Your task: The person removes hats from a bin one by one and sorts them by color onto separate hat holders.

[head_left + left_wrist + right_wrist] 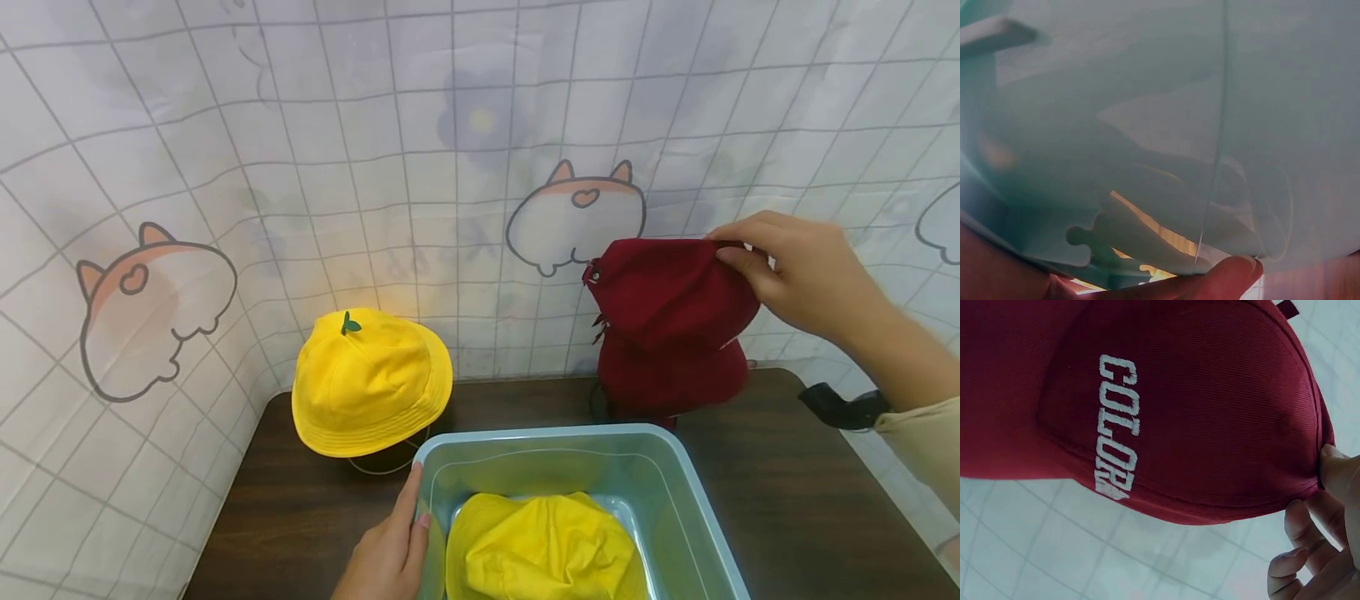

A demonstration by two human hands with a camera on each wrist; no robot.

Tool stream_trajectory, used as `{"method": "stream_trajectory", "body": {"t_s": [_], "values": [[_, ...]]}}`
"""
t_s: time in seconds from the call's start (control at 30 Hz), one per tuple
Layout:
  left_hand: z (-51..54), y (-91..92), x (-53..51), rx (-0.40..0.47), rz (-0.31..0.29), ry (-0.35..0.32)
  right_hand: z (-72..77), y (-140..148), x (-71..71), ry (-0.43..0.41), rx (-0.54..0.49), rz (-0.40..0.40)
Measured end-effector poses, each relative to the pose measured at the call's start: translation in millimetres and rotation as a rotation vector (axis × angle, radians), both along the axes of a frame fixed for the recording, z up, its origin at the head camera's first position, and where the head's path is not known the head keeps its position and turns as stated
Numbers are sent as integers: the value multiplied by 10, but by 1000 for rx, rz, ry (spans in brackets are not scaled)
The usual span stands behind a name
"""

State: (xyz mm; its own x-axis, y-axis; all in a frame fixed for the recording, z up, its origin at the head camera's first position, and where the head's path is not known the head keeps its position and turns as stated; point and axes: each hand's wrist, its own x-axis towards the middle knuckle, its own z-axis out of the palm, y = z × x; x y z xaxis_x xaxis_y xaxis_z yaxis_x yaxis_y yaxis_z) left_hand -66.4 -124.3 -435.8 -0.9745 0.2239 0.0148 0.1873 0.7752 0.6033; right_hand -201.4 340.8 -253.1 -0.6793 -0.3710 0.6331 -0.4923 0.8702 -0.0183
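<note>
Where the row begins at left, one yellow hat with a green sprout, perched tilted on a wire stand; next, the left hand, fingers extended against the near-left side of a light-blue tub on the dark table; within the tub, one crumpled yellow hat; at right, one red cap, white-lettered, crown pinched by the right hand; beneath, more red cloth, brim or second cap unclear; risks: a loosened pinch could drop the cap; uneven left pressure could shift the tub.
</note>
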Motion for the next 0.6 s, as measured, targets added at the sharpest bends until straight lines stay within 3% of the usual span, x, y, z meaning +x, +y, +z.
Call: {"method": "stream_trajectory", "body": {"t_s": [0.33, 0.6], "values": [[-6, -1, 12, -6, 3, 16, -220, -11, -57, -85, 33, -10], [-6, -13, -6, 15, -14, -27, -373, 27, -28, -159, 32, -23]]}}
